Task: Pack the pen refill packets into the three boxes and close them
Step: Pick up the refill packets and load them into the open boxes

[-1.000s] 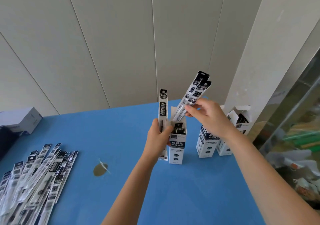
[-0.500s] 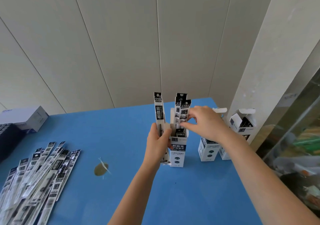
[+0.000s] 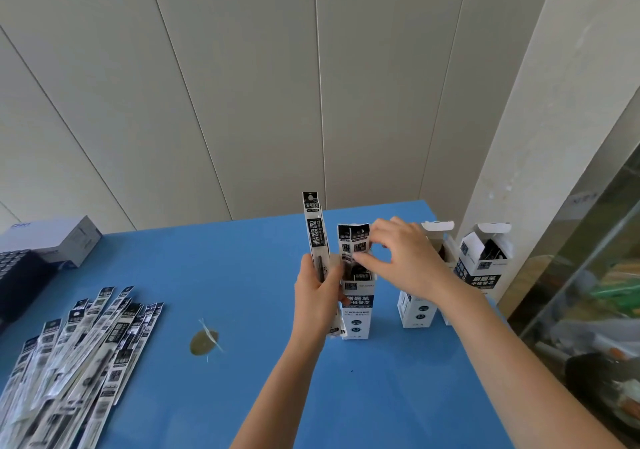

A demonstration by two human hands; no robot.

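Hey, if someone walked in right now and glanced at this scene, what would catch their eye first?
At the middle of the blue table, the right hand pinches two refill packets standing in the mouth of an open box. The left hand grips a single packet upright against that box's left side. A heap of loose packets sprawls at the table's near left.

From my station I log two bare hands: the left hand [image 3: 317, 296] and the right hand [image 3: 401, 261]. Each continues into a bare forearm, the left forearm [image 3: 277, 389] and the right forearm [image 3: 519, 362], both uncovered to the lower frame edge. Build is slender. Nail detail is too small to judge.
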